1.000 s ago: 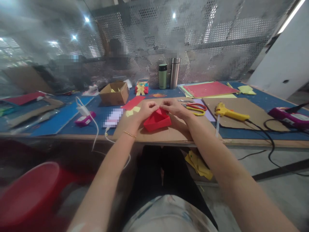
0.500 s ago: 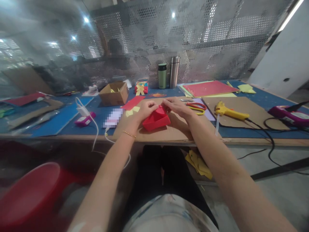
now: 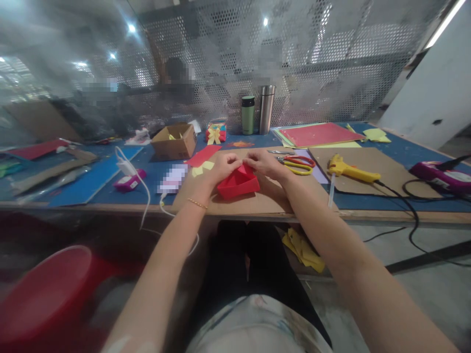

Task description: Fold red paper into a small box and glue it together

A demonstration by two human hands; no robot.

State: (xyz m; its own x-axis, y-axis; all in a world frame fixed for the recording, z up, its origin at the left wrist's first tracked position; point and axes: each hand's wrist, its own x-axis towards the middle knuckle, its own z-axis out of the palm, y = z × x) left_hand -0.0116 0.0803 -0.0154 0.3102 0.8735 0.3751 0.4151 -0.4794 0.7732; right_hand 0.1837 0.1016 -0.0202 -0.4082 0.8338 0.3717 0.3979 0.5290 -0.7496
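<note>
A small open-topped red paper box [image 3: 239, 187] rests on a cardboard sheet [image 3: 235, 207] in front of me. My left hand [image 3: 225, 167] pinches the far left part of its rim, thumb and fingers together. My right hand [image 3: 265, 164] grips the far right part of the rim, its fingertips close to those of the left. The far wall is partly hidden behind my fingers. Left of the box lie a red paper piece [image 3: 203, 156] and pale yellow paper scraps [image 3: 202, 169]. To the right of my right hand are scissors [image 3: 300, 169] with red and yellow handles.
A yellow glue gun [image 3: 353, 171] lies on cardboard at right, its black cable trailing over the table edge. Behind stand a small carton [image 3: 174, 141], a green tumbler [image 3: 248, 115] and a steel flask [image 3: 266, 110]. A red stool [image 3: 47, 299] is at lower left.
My right hand has shifted slightly left and down along the box's far rim, its fingers more curled. A small raised red flap between the hands now shows less. The box stays in place.
</note>
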